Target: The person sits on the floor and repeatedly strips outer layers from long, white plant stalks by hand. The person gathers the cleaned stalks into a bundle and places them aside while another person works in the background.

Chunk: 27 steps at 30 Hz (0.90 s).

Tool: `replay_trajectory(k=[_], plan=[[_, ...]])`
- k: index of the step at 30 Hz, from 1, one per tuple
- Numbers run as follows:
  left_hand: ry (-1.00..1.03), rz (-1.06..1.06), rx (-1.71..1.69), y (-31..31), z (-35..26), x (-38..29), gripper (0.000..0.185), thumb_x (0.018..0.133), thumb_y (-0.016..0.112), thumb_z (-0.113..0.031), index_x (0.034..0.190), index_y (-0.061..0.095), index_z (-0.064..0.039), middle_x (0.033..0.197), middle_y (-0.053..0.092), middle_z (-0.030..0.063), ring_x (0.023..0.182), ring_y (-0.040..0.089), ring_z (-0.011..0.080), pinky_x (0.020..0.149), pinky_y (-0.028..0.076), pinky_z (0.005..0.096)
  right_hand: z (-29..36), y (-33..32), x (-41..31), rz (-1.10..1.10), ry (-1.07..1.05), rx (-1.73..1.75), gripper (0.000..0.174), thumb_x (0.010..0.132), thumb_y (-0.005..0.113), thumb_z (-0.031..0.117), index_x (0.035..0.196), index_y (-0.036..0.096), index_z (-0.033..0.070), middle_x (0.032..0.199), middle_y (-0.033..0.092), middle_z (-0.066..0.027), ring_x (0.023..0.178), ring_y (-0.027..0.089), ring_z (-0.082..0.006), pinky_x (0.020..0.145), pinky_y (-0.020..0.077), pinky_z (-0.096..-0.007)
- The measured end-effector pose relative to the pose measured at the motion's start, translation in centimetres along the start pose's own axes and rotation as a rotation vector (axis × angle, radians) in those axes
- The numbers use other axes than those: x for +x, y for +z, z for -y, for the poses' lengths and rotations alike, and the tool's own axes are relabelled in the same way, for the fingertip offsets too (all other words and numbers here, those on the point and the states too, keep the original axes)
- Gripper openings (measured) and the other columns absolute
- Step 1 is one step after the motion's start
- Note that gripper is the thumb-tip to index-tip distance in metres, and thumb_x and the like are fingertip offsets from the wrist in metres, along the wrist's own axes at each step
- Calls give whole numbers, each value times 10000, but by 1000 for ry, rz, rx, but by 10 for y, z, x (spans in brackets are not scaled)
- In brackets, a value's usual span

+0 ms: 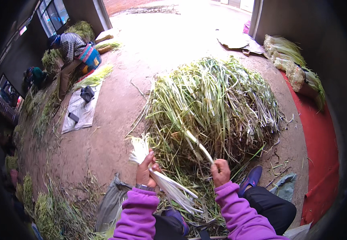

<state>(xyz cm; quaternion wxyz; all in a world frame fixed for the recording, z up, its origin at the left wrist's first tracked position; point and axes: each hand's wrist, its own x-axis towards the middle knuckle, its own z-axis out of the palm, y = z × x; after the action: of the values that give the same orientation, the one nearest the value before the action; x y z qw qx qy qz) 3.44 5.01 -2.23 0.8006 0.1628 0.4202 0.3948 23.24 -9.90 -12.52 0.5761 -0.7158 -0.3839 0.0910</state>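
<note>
My left hand (146,170) is closed around a bundle of pale peeled stalks (169,184). Their whitish ends fan out above the fist, and the other ends slant down to the right. In my right hand (221,172) is the lower end of a single long stalk (202,147), white near my fingers and green farther up. Its leafy top runs into a large heap of green, partly dried stalks (218,99) on the floor before me. Leaf scraps (203,195) lie between my feet, below both hands.
A grey sack (112,198) lies left of my legs. A red mat (317,144) runs along the right wall, with tied stalk bundles (296,72) at its far end. At left, a bent-over person (71,48) works near a pale sheet (82,115) bearing a black device (87,93).
</note>
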Motion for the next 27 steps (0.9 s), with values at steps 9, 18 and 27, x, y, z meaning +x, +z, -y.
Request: replay_trajectory(k=[9,18,27], plan=[[-11,66,116,3,14,-2,242,746,655,-169,942,522,-123,678,477,-31,518,471,77,448,432,222,57,-17,-24,-48,317,433,257,863,468,218,1001,531,11,578,469,26,482,384,-29,421,314,-185],[20,134,200,5,31,-8,219,736,667,-164,874,508,-103,686,528,-15,530,509,89,432,448,215,61,-35,-63,234,531,384,397,898,383,351,1006,548,6,560,431,40,485,350,-35,445,288,-188],[-21,124,316,11,37,-16,335,702,683,-98,985,515,-37,807,579,31,669,570,129,493,462,239,70,-33,-82,375,284,79,190,829,533,170,909,592,8,641,558,-57,567,507,-103,527,414,-243]])
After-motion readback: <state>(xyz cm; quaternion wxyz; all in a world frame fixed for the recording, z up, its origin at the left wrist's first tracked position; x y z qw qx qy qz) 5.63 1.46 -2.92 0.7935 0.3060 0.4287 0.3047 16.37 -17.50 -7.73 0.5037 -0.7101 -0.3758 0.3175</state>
